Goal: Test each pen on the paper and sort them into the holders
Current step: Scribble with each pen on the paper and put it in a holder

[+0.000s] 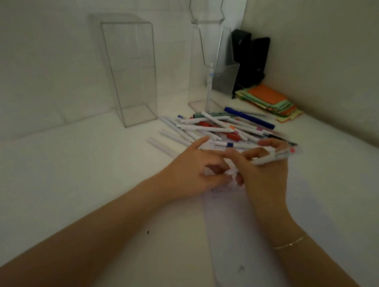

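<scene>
1. Right hand (263,168) grip holds a white pen (274,155) low over the paper (229,218); left hand (192,174) pinches its tip end — likely uncapping.
2. Pen pile (223,128) lies just beyond the grip — a stray elbow could scatter it.

Beyond the right hand (265,172) and further right, we see a fanned stack of coloured paper notes (270,103), orange on top, lying on the white tabletop (76,182). Behind it a black object (251,61) leans in the corner.
</scene>
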